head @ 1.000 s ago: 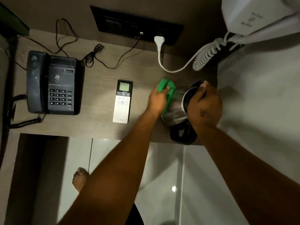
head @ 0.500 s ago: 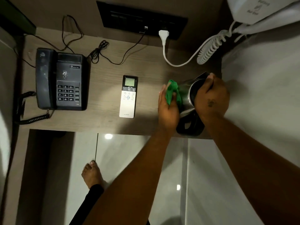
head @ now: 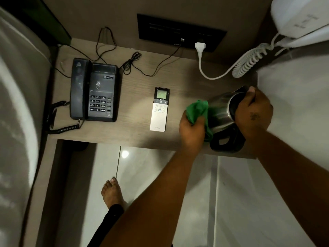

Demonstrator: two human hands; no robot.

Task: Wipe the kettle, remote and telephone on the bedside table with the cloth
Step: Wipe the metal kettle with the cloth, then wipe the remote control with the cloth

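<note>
A steel kettle [head: 221,111] with a black handle stands at the right end of the wooden bedside table [head: 135,132]. It is tilted to the left. My right hand [head: 253,114] grips its open rim from above. My left hand [head: 192,130] presses a crumpled green cloth [head: 198,111] against the kettle's left side, near the bottom. A white remote [head: 159,109] with a small screen lies flat at mid table, left of the cloth. The black telephone [head: 94,90] sits at the left end with its handset on the cradle.
Thin black cables [head: 131,64] and a white plug lead [head: 202,63] run to a dark wall socket panel [head: 179,32] at the back. A white wall phone [head: 299,16] with a coiled cord [head: 249,63] hangs at top right. My bare foot [head: 112,192] stands on the tiled floor below.
My left hand has slid the cloth down the kettle's side, from near the top to low on the body. The camera view has shifted slightly.
</note>
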